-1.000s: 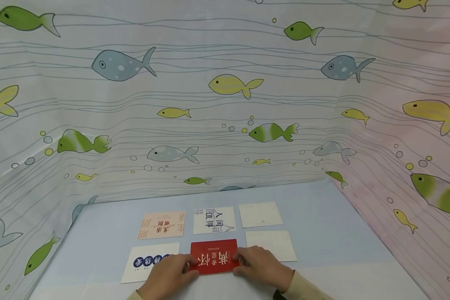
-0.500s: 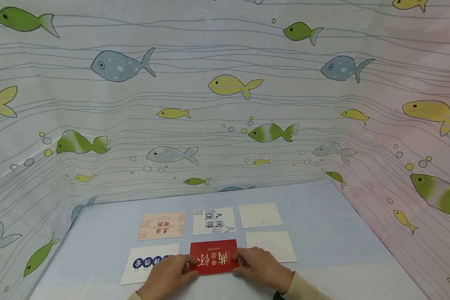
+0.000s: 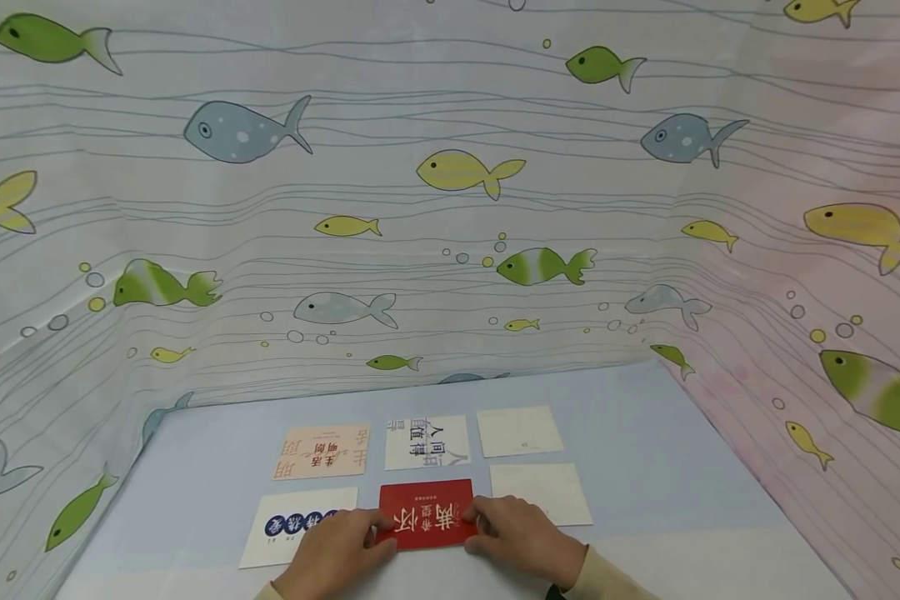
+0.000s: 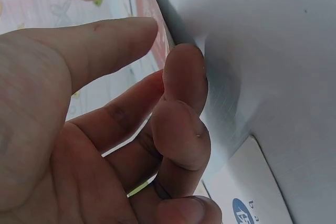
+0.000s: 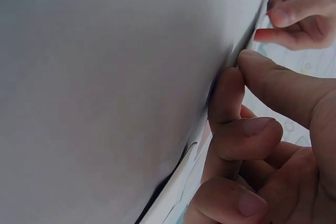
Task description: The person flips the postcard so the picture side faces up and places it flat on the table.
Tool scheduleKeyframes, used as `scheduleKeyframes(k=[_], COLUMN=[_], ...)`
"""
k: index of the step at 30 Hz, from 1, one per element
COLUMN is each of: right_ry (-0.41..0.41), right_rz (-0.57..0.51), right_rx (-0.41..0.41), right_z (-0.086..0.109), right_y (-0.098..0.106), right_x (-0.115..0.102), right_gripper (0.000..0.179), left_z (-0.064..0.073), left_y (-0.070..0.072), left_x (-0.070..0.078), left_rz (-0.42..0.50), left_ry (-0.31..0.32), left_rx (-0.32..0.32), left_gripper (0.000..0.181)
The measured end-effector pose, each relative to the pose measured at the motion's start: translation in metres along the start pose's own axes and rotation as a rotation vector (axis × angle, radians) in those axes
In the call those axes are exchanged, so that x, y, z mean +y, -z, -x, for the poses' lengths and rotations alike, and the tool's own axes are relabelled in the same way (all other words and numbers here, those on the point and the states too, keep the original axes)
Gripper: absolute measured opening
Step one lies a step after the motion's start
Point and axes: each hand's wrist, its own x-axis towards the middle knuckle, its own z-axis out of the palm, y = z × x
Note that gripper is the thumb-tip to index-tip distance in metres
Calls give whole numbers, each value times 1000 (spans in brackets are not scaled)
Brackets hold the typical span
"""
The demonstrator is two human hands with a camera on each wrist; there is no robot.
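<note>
In the head view a red card [image 3: 427, 515] with white characters lies in the front row on the table. My left hand [image 3: 335, 550] pinches its left end between thumb and bent fingers, partly covering a white card [image 3: 270, 546] with blue round dots. At the other end my right hand [image 3: 525, 537] pinches the red card, beside a plain cream card [image 3: 551, 487]. In the left wrist view the red card [image 4: 152, 14] shows as a thin, slightly bowed strip near the left thumb. The right wrist view shows the right thumb [image 5: 278, 80] close to the index fingertip; the card there is mostly hidden.
Behind lie a peach card [image 3: 322, 452], a white card with blue-grey characters [image 3: 401, 454] and another plain cream card [image 3: 520, 431]. A pale blue and white cloth covers the table [image 3: 667, 467]. Fish-patterned curtain [image 3: 450, 250] stands around the back and sides.
</note>
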Motion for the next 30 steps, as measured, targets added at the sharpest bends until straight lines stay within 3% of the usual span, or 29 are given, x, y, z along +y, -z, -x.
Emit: scheduleKeyframes(k=[20,30], right_ry=[51,55], right_rz=[56,49], right_rx=[31,19], right_z=[1,1], right_y=[1,3], right_x=[1,4], right_gripper=[28,28], left_z=[-5,-7], left_y=[3,0], left_x=[0,0], left_rz=[9,4], left_ry=[-5,25], left_rx=[-12,-15], left_gripper=[24,24])
